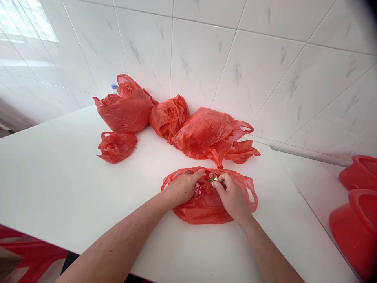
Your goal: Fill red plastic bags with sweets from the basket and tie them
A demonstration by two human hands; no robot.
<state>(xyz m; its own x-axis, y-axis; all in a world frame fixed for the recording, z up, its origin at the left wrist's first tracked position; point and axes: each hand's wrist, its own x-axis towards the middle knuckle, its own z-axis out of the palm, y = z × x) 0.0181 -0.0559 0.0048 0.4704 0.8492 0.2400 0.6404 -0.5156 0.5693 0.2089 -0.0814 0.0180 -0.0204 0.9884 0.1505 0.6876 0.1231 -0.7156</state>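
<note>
An open red plastic bag (203,214) lies on the white table in front of me, its mouth facing up. My left hand (183,188) reaches into the mouth from the left, with curled fingers partly hidden by the bag. Beside those fingers sits a small red packet with white marks (199,190); whether they grip it is unclear. My right hand (232,194) pinches a small gold-wrapped packet (213,179) between thumb and fingers over the opening. More red wrapping shows between the two hands.
Along the tiled wall rest a large red bag (126,108), a bunched red bag (169,116) and a long red bag (206,131). A smaller red bag (118,147) lies at left. A blue bottle cap (114,86) peeks out behind. Red stools (353,224) stand beyond the table's right edge.
</note>
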